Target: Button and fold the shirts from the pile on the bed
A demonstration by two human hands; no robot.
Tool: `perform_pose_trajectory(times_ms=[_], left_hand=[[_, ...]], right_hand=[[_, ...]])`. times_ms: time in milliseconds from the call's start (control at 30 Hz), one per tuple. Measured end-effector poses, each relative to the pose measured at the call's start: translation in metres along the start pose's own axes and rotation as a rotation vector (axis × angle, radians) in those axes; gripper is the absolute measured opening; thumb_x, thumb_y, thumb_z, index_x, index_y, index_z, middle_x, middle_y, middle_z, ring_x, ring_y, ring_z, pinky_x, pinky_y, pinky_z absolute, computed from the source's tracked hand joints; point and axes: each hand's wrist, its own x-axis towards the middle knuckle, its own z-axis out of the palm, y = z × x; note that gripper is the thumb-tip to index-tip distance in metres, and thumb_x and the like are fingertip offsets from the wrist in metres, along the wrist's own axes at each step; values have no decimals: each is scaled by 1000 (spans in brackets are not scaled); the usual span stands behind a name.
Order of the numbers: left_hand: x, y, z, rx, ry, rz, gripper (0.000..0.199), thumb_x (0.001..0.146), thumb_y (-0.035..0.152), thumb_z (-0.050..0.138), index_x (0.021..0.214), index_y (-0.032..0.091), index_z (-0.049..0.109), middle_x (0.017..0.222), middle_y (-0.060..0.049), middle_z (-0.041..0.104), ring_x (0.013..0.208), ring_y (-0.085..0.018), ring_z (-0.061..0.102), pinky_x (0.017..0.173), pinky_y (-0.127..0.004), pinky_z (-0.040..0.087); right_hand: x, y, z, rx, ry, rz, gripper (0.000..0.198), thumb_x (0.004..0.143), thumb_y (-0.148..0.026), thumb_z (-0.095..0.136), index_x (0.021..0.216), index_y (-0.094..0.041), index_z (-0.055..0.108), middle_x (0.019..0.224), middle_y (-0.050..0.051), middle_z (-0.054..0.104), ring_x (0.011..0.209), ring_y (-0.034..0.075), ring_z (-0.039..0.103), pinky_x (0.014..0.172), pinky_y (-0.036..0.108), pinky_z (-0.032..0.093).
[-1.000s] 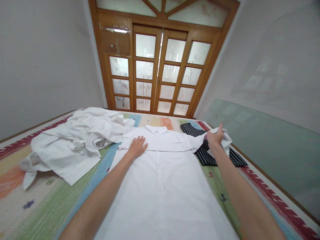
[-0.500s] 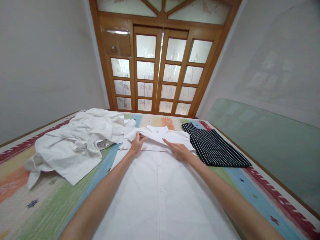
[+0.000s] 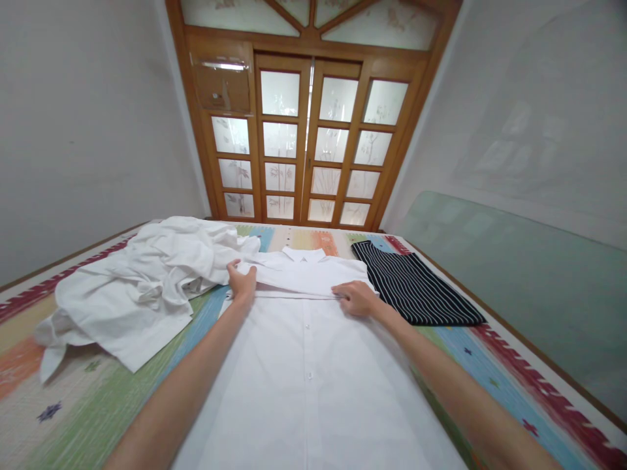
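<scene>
A white button-up shirt [image 3: 306, 365] lies front up, its collar [image 3: 304, 255] at the far end and the row of buttons running towards me. Sleeve fabric [image 3: 298, 277] is laid across its chest in a flat band. My left hand [image 3: 241, 282] grips the left end of this band between thumb and fingers, and the cloth lifts slightly there. At the band's lower right edge, my right hand [image 3: 356, 299] has its fingers curled onto the cloth, index finger pointing left. Part of its grip is hidden.
A crumpled heap of white clothing [image 3: 142, 281] lies to the left. On the right is a folded black garment with white stripes [image 3: 416, 284]. Everything rests on a colourful striped bedspread [image 3: 93, 418]. A pale green headboard [image 3: 499, 261] borders the right side; wooden glazed doors [image 3: 304, 140] stand behind.
My left hand has moved left to the end of the sleeve band, and the band lies flatter. The right hand's fingers, stretched out before, have curled in at its lower edge.
</scene>
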Motion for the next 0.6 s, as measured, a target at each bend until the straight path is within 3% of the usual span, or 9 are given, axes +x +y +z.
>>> perform_pose_trajectory(times_ms=[100, 200, 333, 400, 467, 533, 600], left_hand=[[-8, 1, -15, 151, -96, 144, 48, 80, 22, 55, 127, 22, 49, 111, -9, 68, 102, -26, 66, 95, -43, 49], [-12, -2, -23, 235, -188, 225, 38, 78, 16, 49, 113, 19, 63, 114, -10, 70, 109, -28, 64, 103, -45, 44], [-9, -14, -26, 240, -163, 254, 37, 77, 17, 47, 106, 16, 70, 116, -11, 71, 110, -29, 64, 106, -48, 43], [-7, -18, -26, 250, -138, 270, 39, 77, 18, 47, 108, 17, 70, 116, -10, 71, 109, -28, 64, 106, -46, 44], [-6, -21, -26, 276, -134, 288, 39, 77, 18, 48, 109, 17, 70, 115, -9, 71, 110, -28, 64, 106, -45, 44], [-7, -22, -25, 309, -131, 311, 38, 78, 18, 47, 110, 18, 69, 114, -9, 71, 111, -27, 63, 107, -44, 44], [-8, -21, -25, 340, -127, 331, 39, 79, 18, 47, 112, 18, 68, 114, -10, 69, 112, -27, 62, 106, -44, 44]], right_hand=[[13, 14, -10, -87, 69, 136, 32, 85, -21, 51, 105, -24, 75, 115, 6, 73, 108, 23, 66, 94, 31, 47], [31, 36, -20, -109, 140, 315, 36, 86, -21, 51, 116, -22, 70, 127, 9, 67, 114, 25, 63, 97, 33, 46], [54, 68, -28, -20, 67, 417, 43, 85, -15, 49, 125, -16, 64, 129, 13, 64, 115, 24, 61, 97, 31, 45], [61, 80, -30, 25, 0, 429, 43, 83, -12, 46, 122, -14, 65, 119, 13, 69, 100, 22, 68, 87, 30, 51], [67, 90, -31, 82, -72, 460, 42, 82, -12, 45, 116, -14, 69, 97, 11, 74, 74, 20, 71, 70, 29, 54], [71, 97, -32, 141, -136, 496, 36, 81, -14, 46, 106, -15, 72, 71, 6, 71, 54, 19, 65, 55, 28, 52], [75, 103, -34, 176, -177, 516, 28, 80, -16, 48, 91, -15, 74, 53, 3, 62, 46, 18, 60, 50, 27, 49]])
